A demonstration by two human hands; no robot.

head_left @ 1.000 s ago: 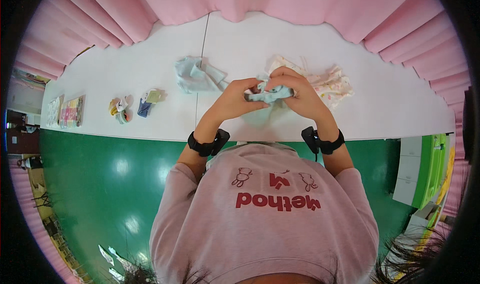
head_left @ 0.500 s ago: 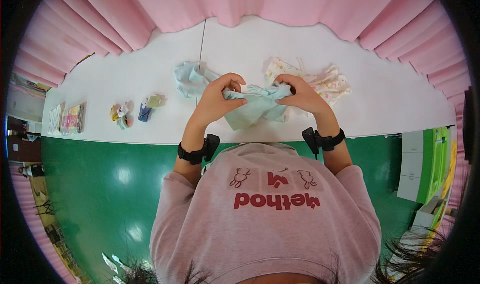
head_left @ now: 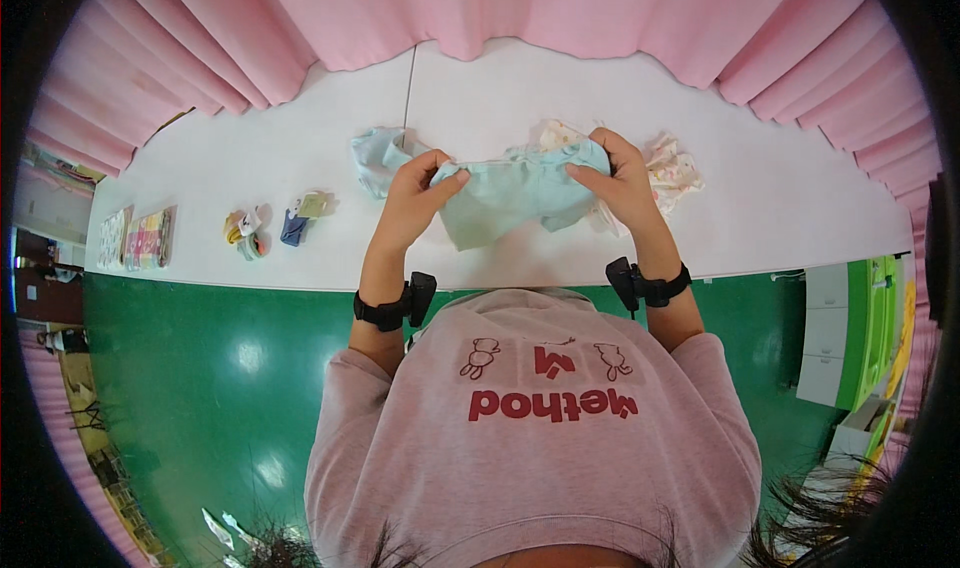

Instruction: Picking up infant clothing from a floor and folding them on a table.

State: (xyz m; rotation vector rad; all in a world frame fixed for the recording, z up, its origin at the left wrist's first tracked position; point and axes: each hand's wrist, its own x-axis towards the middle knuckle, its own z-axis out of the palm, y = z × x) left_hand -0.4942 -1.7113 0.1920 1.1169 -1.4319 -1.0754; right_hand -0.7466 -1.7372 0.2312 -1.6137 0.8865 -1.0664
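Note:
A pair of small light-blue shorts [head_left: 510, 200] is stretched between my hands above the near part of the white table. My left hand [head_left: 418, 186] pinches one end of the gathered waistband. The other end is gripped by my right hand [head_left: 612, 173], thumb in front. The legs of the shorts hang toward me. Behind my left hand lies another light-blue cloth garment [head_left: 380, 158], crumpled. A pale garment with a small coloured print [head_left: 675, 163] lies rumpled behind and beside my right hand, partly hidden by the shorts.
On the left of the table [head_left: 300, 128] lie folded patterned cloths [head_left: 150, 238], a small bundle of rolled socks [head_left: 243, 230] and a blue-and-beige bundle [head_left: 300, 218]. A pink curtain [head_left: 560, 13] hangs along the far edge. A green-and-white cabinet [head_left: 845, 333] stands at right.
My hands have pulled the waistband from a bunched state to a straighter, wider one. Both hands have shifted slightly outward, and the shorts now hang more open.

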